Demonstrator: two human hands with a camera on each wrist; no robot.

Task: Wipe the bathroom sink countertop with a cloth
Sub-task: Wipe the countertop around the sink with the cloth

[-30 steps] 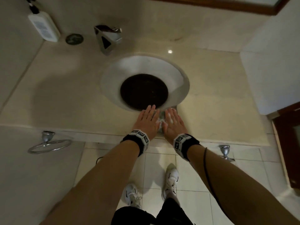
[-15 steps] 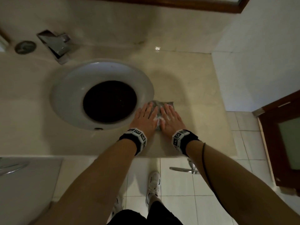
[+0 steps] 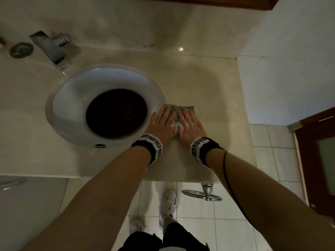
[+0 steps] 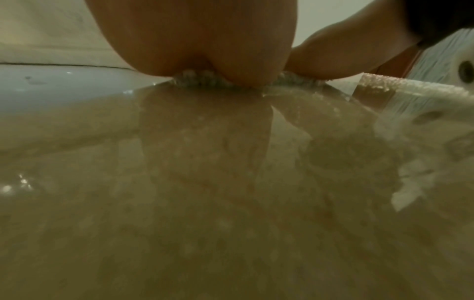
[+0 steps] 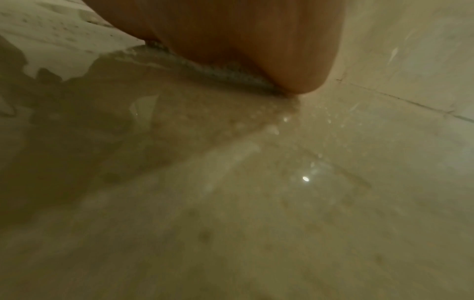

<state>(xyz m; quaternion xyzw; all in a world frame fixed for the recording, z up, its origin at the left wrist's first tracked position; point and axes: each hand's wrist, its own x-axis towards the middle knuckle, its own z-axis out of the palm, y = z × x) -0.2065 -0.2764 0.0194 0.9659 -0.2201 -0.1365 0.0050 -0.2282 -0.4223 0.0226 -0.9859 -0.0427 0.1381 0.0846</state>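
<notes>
A grey cloth (image 3: pixel 176 109) lies flat on the beige marble countertop (image 3: pixel 213 98), just right of the round white sink (image 3: pixel 72 98). My left hand (image 3: pixel 160 122) and right hand (image 3: pixel 189 123) press side by side on the cloth with straight fingers, covering most of it. In the left wrist view the palm heel (image 4: pixel 200 40) sits on the cloth's nubbly edge (image 4: pixel 197 80) above the glossy counter. In the right wrist view the palm (image 5: pixel 243 40) rests on the cloth's edge (image 5: pixel 225 76), with water droplets on the counter beside it.
A chrome faucet (image 3: pixel 52 49) and a round metal cap (image 3: pixel 21 49) stand behind the sink at the left. A white wall (image 3: pixel 290 60) bounds the counter on the right, with a dark wooden door (image 3: pixel 319 160) beyond. A chrome towel ring (image 3: pixel 203 195) hangs below the counter's front edge.
Both hands have slid the cloth to the right, from the sink's front edge to the counter at its right side. The head view has shifted right with them.
</notes>
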